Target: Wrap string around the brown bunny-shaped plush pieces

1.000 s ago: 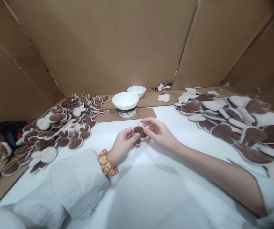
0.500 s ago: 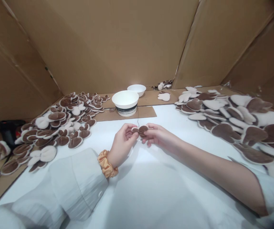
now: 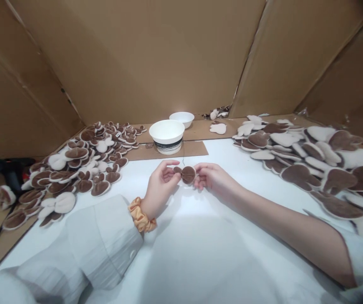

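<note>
A small brown plush piece with a pale edge (image 3: 188,175) is held above the white table between my hands. It has a round body and narrower ear-like parts, as a rabbit head would. My left hand (image 3: 161,184), with an orange scrunchie (image 3: 141,215) at its wrist, pinches the narrow end between thumb and fingers. The fingertips of my right hand (image 3: 209,176) close on the round part's right edge. A thin dark thread (image 3: 183,157) runs from near the front bowl down to the piece. Its lower end is hidden by my fingers.
A white bowl with a black band (image 3: 167,137) stands ahead on a cardboard strip (image 3: 197,148), a second white bowl (image 3: 182,119) behind it. Small plush pieces (image 3: 86,154) are heaped left, larger ones (image 3: 298,175) right. A black glue gun (image 3: 9,169) lies far left. Cardboard walls (image 3: 156,55) enclose the table.
The plush piece has turned so its round brown face shows more fully. My right fingers have shifted from over it to its right edge. My left hand keeps hold.
</note>
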A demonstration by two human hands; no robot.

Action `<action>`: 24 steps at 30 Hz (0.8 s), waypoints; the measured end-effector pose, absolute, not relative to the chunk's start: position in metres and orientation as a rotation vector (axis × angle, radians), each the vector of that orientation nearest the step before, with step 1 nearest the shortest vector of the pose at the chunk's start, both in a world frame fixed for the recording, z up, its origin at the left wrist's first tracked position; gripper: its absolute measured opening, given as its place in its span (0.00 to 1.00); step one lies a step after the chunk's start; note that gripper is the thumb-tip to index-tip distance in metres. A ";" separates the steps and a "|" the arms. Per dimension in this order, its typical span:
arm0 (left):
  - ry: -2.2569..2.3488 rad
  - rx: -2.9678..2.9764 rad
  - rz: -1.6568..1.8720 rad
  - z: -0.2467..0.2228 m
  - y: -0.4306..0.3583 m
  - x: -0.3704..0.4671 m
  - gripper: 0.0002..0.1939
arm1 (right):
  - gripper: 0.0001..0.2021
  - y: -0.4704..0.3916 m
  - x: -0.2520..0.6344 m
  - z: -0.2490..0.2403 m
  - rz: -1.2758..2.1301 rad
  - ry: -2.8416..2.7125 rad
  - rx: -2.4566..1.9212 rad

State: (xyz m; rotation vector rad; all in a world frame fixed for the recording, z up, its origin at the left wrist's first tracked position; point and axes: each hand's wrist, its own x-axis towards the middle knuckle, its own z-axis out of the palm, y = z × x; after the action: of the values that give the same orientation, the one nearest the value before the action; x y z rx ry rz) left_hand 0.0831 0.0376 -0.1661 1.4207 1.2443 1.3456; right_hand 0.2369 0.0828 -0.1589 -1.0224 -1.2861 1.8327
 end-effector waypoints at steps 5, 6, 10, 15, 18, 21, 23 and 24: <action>1.228 1.404 1.367 -0.163 0.038 0.083 0.17 | 0.23 0.079 0.239 -0.158 1.625 -1.566 -0.773; 1.214 1.395 1.381 -0.163 0.038 0.083 0.17 | 0.23 0.078 0.239 -0.159 1.593 -1.627 -0.729; 1.120 1.310 1.444 -0.164 0.037 0.085 0.21 | 0.18 0.077 0.238 -0.160 1.509 -1.682 -0.728; 1.056 1.311 1.430 -0.167 0.037 0.086 0.21 | 0.16 0.076 0.237 -0.158 1.463 -1.664 -0.738; 1.097 1.342 1.444 -0.167 0.038 0.084 0.17 | 0.17 0.075 0.236 -0.158 1.459 -1.687 -0.720; 1.124 1.327 1.445 -0.166 0.039 0.083 0.14 | 0.16 0.075 0.236 -0.159 1.458 -1.713 -0.725; 1.122 1.317 1.449 -0.165 0.039 0.083 0.13 | 0.16 0.075 0.236 -0.161 1.444 -1.735 -0.733; 1.114 1.317 1.452 -0.165 0.038 0.083 0.12 | 0.16 0.075 0.237 -0.162 1.422 -1.756 -0.735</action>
State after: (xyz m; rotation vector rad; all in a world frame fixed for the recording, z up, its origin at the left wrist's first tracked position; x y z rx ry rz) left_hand 0.0833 0.0384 -0.1647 1.3172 1.1137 1.4523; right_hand 0.2365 0.0747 -0.1620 -0.7351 -1.7564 1.4216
